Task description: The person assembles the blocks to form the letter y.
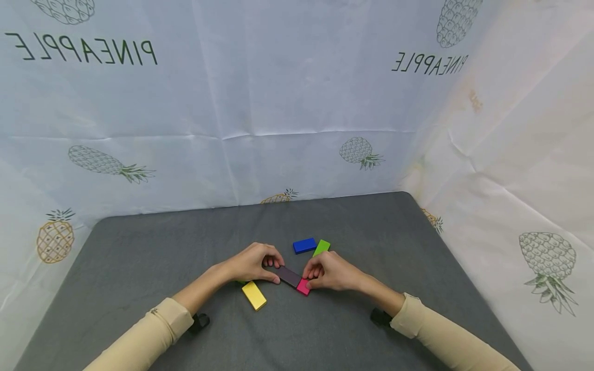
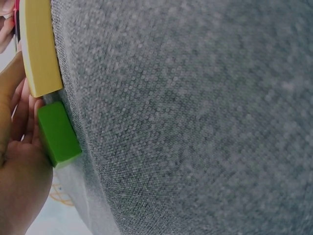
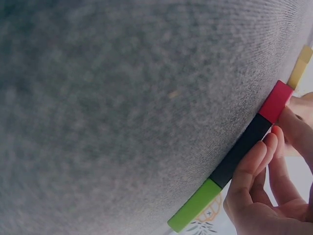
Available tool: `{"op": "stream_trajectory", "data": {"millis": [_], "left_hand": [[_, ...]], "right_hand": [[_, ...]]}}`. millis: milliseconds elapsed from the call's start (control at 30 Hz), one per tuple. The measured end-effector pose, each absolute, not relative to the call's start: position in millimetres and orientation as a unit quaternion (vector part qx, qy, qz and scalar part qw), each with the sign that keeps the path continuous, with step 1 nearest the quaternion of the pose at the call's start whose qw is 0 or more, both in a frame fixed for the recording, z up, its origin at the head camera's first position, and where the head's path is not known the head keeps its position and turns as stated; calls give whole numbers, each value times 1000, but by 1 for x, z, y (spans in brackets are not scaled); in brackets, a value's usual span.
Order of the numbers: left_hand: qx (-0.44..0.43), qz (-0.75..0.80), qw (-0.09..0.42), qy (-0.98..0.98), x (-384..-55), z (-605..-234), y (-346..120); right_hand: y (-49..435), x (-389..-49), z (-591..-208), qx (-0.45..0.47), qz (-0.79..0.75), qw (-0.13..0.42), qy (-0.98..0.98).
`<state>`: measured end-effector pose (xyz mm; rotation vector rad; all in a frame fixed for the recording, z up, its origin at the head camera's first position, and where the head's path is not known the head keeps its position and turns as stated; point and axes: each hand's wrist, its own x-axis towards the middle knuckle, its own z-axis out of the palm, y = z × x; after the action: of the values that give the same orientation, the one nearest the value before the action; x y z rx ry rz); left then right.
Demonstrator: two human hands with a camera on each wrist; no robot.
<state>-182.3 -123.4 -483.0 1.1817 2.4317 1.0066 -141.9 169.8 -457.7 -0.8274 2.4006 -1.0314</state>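
A dark block (image 1: 289,276) lies on the table with a pinkish-red block (image 1: 303,287) against its right end. My left hand (image 1: 257,264) holds the dark block's left end between thumb and fingers. At the other end my right hand (image 1: 336,272) pinches the red block, its thumb (image 3: 296,128) on that block and its fingertips close to the dark one. Just below the left hand sits a yellow block (image 1: 254,296). A green block (image 2: 58,133) rests beside the left palm, mostly hidden in the head view.
Beyond the right hand lie a blue block (image 1: 304,246) and a lime-green block (image 1: 322,247), close together. Grey cloth covers the table (image 1: 195,242). A white pineapple-print curtain (image 1: 278,93) hangs behind it and along its right side.
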Motion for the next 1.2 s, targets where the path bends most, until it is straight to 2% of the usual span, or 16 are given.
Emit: {"op": "stream_trajectory", "data": {"millis": [733,1200], "left_hand": [[409,345,115,837,-180,-481,-126],[384,352,89,849,-186,-470,-153]], "right_hand": [[169,-142,-459,-300,-364,197,860],[170,-141,-458,-299,-363,193,861]]}}
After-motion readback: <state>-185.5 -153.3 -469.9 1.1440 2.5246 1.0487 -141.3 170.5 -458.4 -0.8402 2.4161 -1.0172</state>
